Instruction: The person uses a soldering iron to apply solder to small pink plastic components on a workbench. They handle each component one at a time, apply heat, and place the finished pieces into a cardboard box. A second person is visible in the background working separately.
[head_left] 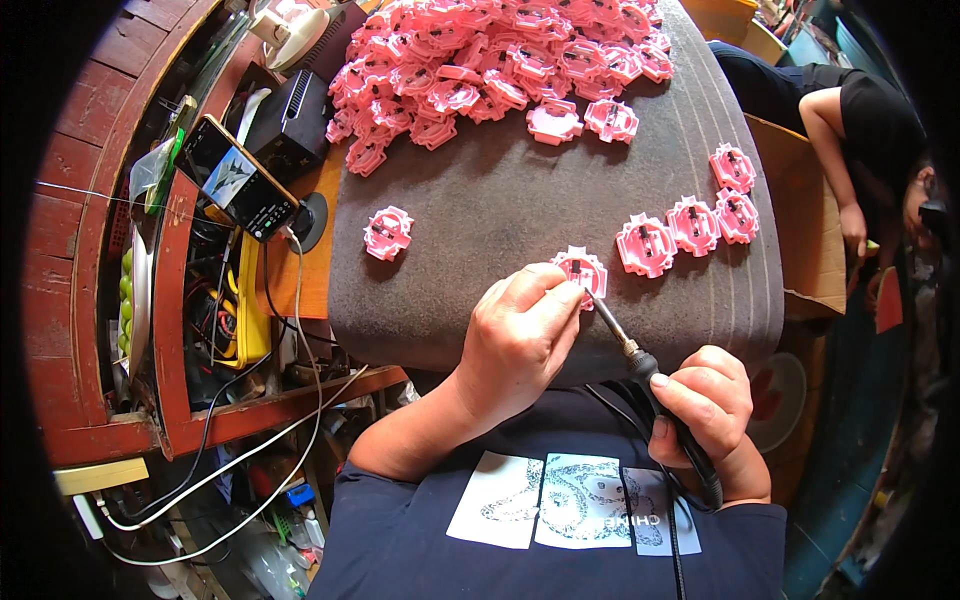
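My right hand (712,400) is wrapped round the black handle of a soldering iron (646,368). The iron slants up and to the left. Its tip meets a pink plastic part (597,270) with black and metal pieces inside, lying on the dark table mat. Over the left side of that part, my left hand (515,330) is closed in a pinch. Whatever sits between those fingertips is hidden. Another pink part (388,233) lies alone to the left. To the right, several more pink parts (692,225) form a bent row.
A big heap of pink parts (470,70) covers the far end of the mat (480,200). On the left stand a phone (237,180) on a holder, a black box (288,120) and loose cables. Another person (850,130) bends beside a cardboard box (800,220) on the right.
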